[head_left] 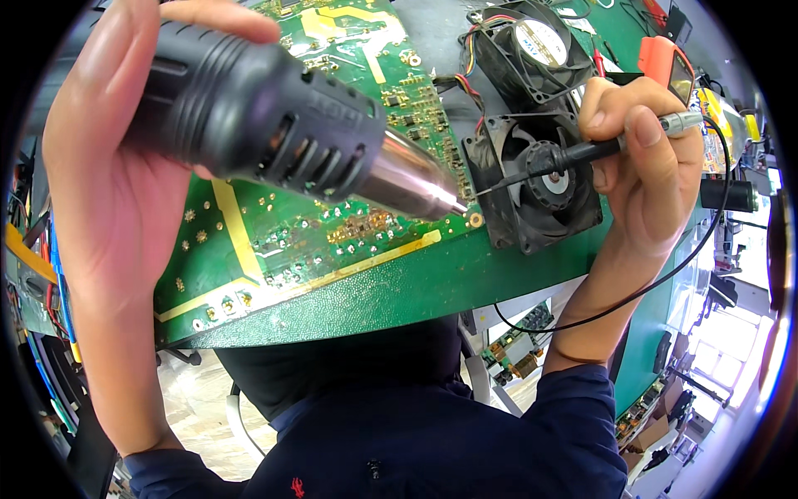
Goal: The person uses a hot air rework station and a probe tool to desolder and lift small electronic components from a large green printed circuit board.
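Observation:
My left hand (104,187) is wrapped round a black hot-air gun (320,137). Its bare metal nozzle points right and down, close over the right edge of a green circuit board (278,224). Between the thumb and fingers of my right hand (652,166) is a slim black probe (590,152) with a black cable (726,191) at its back end. The probe's thin tip reaches left to beside the nozzle's end, near a round gold pad (475,220) at the board's corner. Whether the tip touches the board I cannot tell.
Two black cooling fans lie right of the board; the nearer fan (532,229) is under the probe, the farther fan (499,62) behind it. An orange meter (655,56) stands at the back right. The green table edge (374,291) curves before my body.

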`<state>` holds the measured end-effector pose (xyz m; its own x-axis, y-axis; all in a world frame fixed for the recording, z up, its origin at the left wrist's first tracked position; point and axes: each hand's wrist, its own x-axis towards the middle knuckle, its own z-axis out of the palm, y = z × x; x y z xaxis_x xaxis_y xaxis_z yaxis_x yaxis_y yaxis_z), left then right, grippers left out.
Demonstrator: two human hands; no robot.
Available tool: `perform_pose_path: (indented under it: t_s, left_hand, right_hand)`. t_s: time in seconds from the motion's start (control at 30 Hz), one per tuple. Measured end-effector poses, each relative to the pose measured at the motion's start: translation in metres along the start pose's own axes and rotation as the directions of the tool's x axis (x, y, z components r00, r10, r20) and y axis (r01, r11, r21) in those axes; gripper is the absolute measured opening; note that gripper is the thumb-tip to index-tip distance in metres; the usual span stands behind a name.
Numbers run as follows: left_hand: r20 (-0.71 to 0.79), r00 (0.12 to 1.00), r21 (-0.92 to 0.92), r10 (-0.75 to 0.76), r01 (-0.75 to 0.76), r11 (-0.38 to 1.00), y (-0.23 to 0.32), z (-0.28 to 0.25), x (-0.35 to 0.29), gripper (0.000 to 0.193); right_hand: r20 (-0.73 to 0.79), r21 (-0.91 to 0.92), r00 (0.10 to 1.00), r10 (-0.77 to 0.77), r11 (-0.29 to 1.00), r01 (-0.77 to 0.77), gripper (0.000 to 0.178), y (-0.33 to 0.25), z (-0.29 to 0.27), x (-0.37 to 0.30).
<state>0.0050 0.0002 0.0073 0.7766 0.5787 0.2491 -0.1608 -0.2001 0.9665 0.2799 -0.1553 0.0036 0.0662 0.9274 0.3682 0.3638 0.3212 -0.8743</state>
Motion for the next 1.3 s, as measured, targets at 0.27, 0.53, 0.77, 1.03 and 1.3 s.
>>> perform_pose_path:
  t_s: [0.27,0.53,0.77,1.03,1.3]
  left_hand:
    - [-0.004,0.999,0.029,0.054,-0.054,0.998,-0.0004,-0.0032,-0.0056,0.049]
    - [0.006,0.998,-0.018,0.063,-0.062,0.998,-0.0023,-0.005,-0.0055,0.046]
    - [-0.007,0.998,-0.04,0.066,-0.066,0.997,-0.0031,-0.0044,-0.0057,0.046]
    - [-0.02,0.998,-0.065,0.057,-0.058,0.996,-0.0035,-0.0044,-0.0062,0.046]
    - [0.004,0.999,-0.091,0.045,-0.044,0.995,-0.0025,-0.0037,-0.0052,0.047]
  right_hand:
    - [-0.02,-0.013,1.0,-0.023,1.0,0.023,0.026,0.0009,0.0021,-0.0004]
    - [-0.009,-0.004,0.999,0.033,0.999,-0.033,0.027,0.0003,0.0021,0.0003]
    - [-0.073,-0.007,0.995,0.063,0.998,-0.064,0.028,0.0001,0.0078,0.0016]
    - [-0.046,0.03,0.995,0.093,0.995,-0.092,0.027,0.0006,0.0048,0.0008]
    - [-0.079,0.049,0.992,0.099,0.994,-0.095,0.028,0.0016,0.0068,0.0018]
